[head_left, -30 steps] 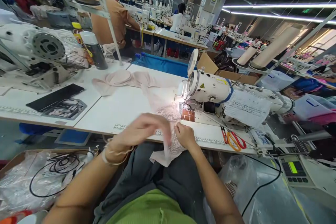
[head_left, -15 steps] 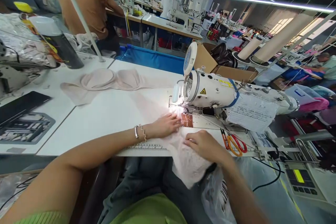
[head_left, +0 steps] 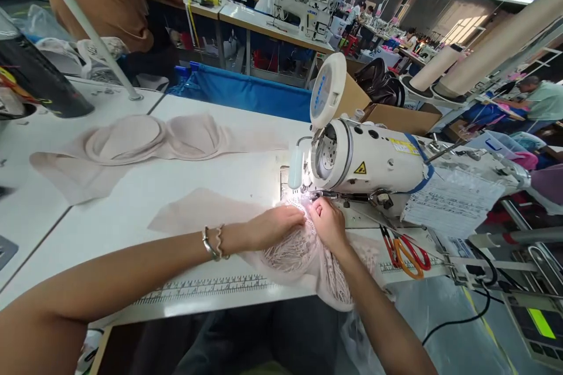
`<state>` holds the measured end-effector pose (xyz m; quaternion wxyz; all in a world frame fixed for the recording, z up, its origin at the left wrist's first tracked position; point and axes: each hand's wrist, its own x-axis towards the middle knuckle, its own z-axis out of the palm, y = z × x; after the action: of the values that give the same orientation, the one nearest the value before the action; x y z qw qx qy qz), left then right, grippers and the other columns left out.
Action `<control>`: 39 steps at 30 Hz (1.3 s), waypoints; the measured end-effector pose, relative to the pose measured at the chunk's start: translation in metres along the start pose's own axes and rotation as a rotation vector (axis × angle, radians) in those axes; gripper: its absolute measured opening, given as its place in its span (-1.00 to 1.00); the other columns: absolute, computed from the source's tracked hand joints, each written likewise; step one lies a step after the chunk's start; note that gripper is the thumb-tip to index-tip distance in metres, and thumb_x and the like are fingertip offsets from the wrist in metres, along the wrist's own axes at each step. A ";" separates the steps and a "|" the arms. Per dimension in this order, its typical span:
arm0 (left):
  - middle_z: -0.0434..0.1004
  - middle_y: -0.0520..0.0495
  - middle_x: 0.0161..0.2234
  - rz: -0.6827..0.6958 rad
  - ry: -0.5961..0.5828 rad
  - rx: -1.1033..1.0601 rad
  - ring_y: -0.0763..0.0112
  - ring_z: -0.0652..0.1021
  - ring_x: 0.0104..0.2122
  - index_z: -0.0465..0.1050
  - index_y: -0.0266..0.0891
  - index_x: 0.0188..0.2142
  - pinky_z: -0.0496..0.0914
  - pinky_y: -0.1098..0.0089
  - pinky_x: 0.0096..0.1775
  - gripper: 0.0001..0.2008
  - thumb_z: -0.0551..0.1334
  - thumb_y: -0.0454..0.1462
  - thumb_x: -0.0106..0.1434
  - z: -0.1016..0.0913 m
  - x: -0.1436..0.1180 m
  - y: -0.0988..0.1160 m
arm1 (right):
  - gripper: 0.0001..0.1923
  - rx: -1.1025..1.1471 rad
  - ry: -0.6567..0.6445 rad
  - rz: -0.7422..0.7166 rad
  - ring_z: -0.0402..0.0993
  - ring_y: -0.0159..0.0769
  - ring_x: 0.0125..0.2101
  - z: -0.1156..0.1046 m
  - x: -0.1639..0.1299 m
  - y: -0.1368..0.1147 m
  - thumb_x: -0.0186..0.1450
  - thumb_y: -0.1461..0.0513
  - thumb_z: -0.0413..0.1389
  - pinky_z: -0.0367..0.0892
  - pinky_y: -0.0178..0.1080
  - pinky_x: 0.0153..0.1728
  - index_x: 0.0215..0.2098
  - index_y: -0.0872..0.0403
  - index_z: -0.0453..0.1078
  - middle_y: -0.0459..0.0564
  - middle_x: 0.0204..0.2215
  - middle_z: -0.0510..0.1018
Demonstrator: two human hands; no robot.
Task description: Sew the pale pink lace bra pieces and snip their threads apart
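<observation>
Sewing machine [head_left: 373, 158]: yellow warning triangle; far machine reads "JUKI".

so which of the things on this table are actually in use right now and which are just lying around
In use:
left hand and right hand, both flat on the lace fabric
sewing machine, with the fabric fed under its needle

Lying about:
padded bra piece
scissors
dark can

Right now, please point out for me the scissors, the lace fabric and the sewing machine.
scissors [head_left: 407, 251]: head view, on the orange and red handles.
lace fabric [head_left: 292, 258]: head view, on the patterned middle, between the two wrists.
sewing machine [head_left: 378, 158]: head view, on the white side of its head.
</observation>
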<state>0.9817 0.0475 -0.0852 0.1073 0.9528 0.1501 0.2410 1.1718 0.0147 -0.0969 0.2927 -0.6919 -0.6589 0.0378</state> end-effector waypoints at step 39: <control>0.40 -0.42 0.09 -0.046 -0.041 0.260 0.01 0.40 0.03 0.29 -0.53 0.09 0.26 0.07 0.03 -0.54 0.00 -0.16 0.40 0.014 0.001 -0.005 | -0.66 -0.374 0.066 -0.433 0.53 -0.32 -0.39 0.003 -0.019 -0.003 0.46 0.27 -0.10 0.42 -0.31 -0.32 0.03 0.16 0.45 0.03 -0.37 0.61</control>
<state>0.9879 0.0502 -0.0983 -0.0084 0.9596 0.1999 0.1976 1.1656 -0.0020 -0.1051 0.1824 -0.5778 -0.7771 -0.1703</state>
